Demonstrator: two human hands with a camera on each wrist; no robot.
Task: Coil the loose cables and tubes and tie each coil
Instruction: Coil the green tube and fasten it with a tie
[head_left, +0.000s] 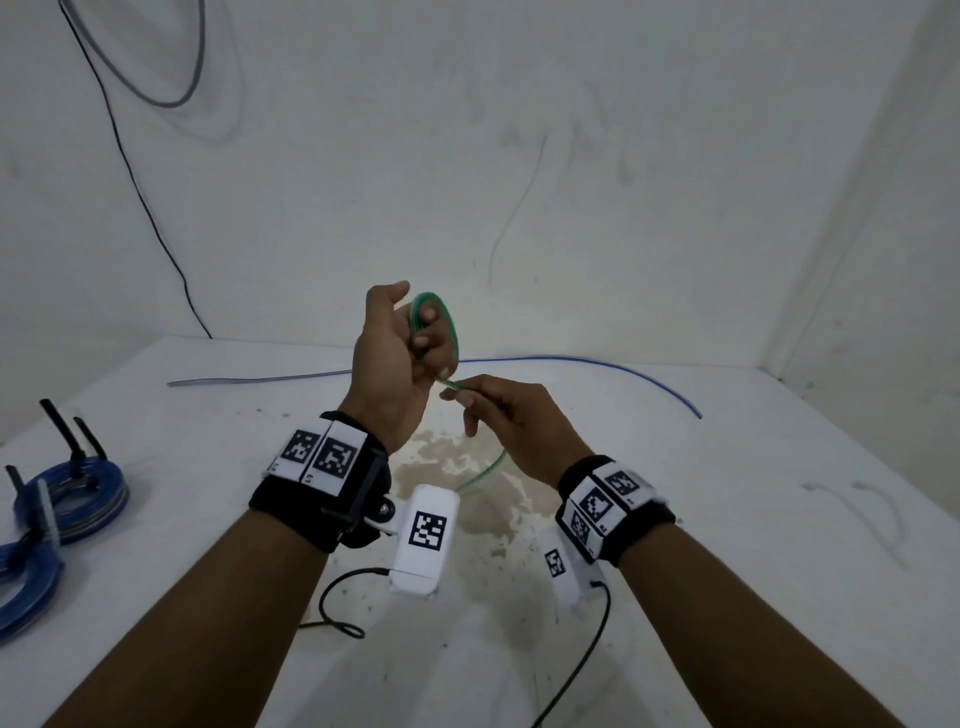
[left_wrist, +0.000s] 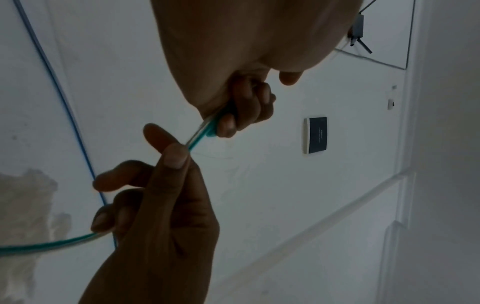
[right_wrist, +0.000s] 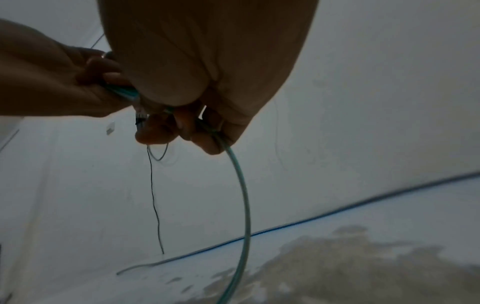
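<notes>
A small coil of green tube (head_left: 447, 318) stands upright in my left hand (head_left: 402, 348), whose fingers curl round it above the white table (head_left: 727, 519). The tube's loose end (head_left: 480, 475) runs out of the coil, through my right hand (head_left: 496, 410), and drops to the table. Thumb and forefinger of the right hand pinch that tube (left_wrist: 198, 139) just below the left hand's fingers (left_wrist: 249, 111). In the right wrist view the green tube (right_wrist: 242, 197) hangs in a curve from the right hand's fingers (right_wrist: 207, 142). A loose blue tube (head_left: 571, 359) lies across the back of the table.
Two blue coils (head_left: 78, 499) bound with black ties (head_left: 65, 434) lie at the table's left edge. A black cable (head_left: 140, 197) hangs down the back wall. A brown stain (head_left: 467, 483) marks the table under my hands. Thin black leads (head_left: 337, 608) trail from the wrist cameras.
</notes>
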